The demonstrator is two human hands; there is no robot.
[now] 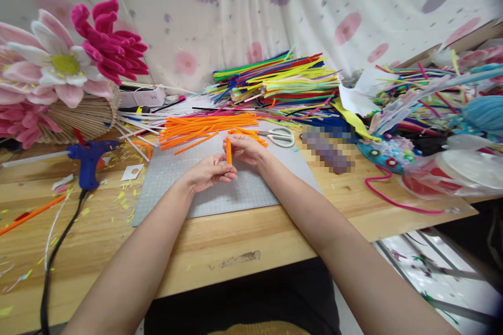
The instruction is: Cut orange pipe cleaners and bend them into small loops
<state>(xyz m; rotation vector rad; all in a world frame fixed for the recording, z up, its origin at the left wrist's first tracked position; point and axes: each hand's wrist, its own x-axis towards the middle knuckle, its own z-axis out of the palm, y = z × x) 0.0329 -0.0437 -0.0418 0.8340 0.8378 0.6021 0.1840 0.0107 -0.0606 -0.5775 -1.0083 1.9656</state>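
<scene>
Both hands hold a short folded orange pipe cleaner (229,152) upright over the grey cutting mat (157,193). My left hand (212,171) pinches its lower end between thumb and fingers. Its upper end is between the fingers of my right hand (244,148). Just beyond the hands lies a pile of loose orange pipe cleaners (200,128), with a few shorter orange pieces (251,135) behind my right hand. Scissors (281,137) with pale handles rest at the mat's far right edge.
A blue glue gun (89,159) with a black cord stands at left, near yellow scraps. Fuzzy flowers (58,63) rise at the back left. Multicoloured pipe cleaners (275,81) are heaped at the back. At right are a plastic-wrapped roll (463,170) and blue yarn (485,115).
</scene>
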